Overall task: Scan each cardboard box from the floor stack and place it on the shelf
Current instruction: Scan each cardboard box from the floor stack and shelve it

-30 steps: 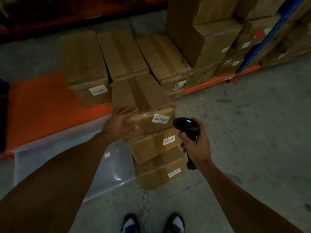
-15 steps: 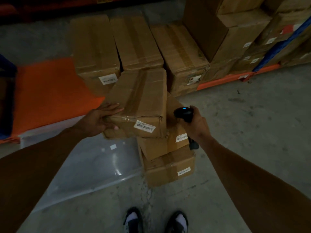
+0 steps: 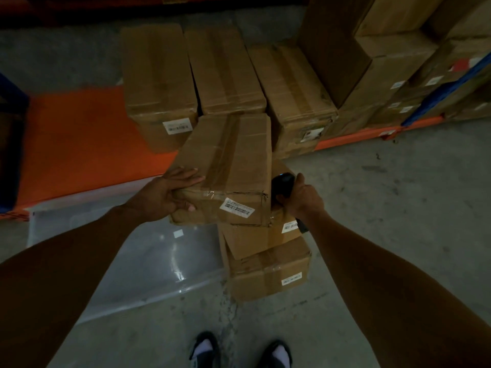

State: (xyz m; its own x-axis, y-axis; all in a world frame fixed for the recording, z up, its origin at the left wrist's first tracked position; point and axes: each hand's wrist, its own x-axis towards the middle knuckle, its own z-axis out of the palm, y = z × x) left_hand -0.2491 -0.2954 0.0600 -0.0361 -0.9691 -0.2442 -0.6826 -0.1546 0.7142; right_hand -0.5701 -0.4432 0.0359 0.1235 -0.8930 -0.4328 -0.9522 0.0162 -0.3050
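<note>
A taped cardboard box (image 3: 228, 166) with a white barcode label is raised off the floor stack and turned askew. My left hand (image 3: 170, 193) grips its near left corner, fingers on top and thumb on the front face. My right hand (image 3: 301, 197) holds a black barcode scanner (image 3: 283, 185) against the box's right side. Two more labelled boxes remain stacked on the floor, the upper one (image 3: 255, 237) and the lower one (image 3: 271, 272). Three boxes lie side by side on the low orange shelf (image 3: 79, 139): left (image 3: 156, 83), middle (image 3: 223, 67), right (image 3: 289, 94).
A clear plastic sheet (image 3: 143, 264) lies on the concrete floor left of the stack. Taller stacked cartons (image 3: 377, 57) fill the shelf at the right, beside a blue upright (image 3: 449, 86). My feet (image 3: 239, 353) stand just before the stack.
The top box has come up off the stack and swung leftward. My left hand moved from resting on top to gripping its corner; my right hand brought the scanner up against its right side.
</note>
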